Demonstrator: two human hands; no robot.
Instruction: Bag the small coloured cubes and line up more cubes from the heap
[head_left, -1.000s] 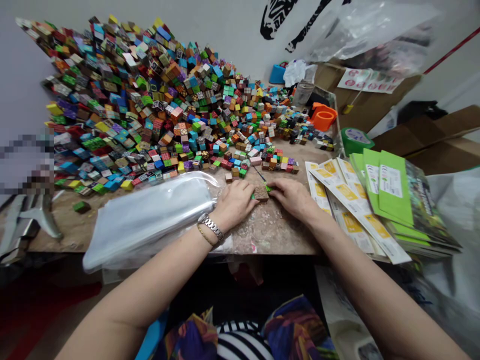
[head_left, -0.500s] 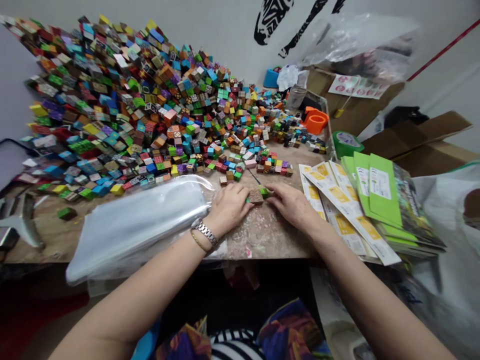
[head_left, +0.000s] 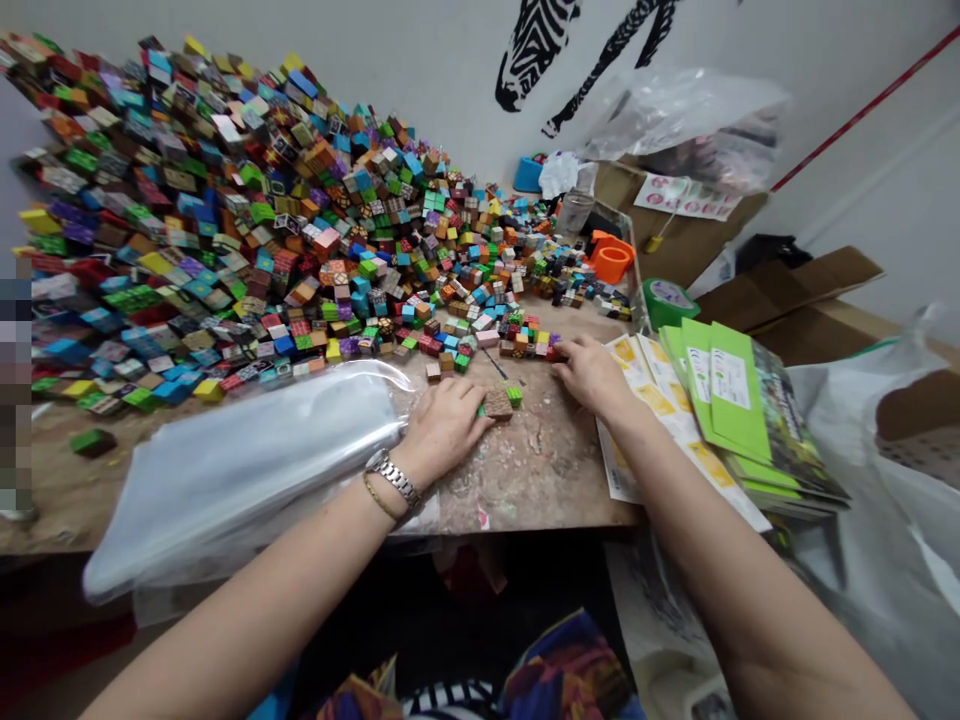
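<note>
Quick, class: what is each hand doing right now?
Left hand: curled loosely, fingertips against the brown cube, not gripping it.
Right hand: fingers at the row of cubes; grip cannot be told.

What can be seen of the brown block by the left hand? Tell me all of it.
The brown block is a small cube with a speckled brown top, seemingly printed. It lies flat on the worn table, near the front edge. The left hand touches its left side with the fingertips. A small green block sits against its right side.
</note>
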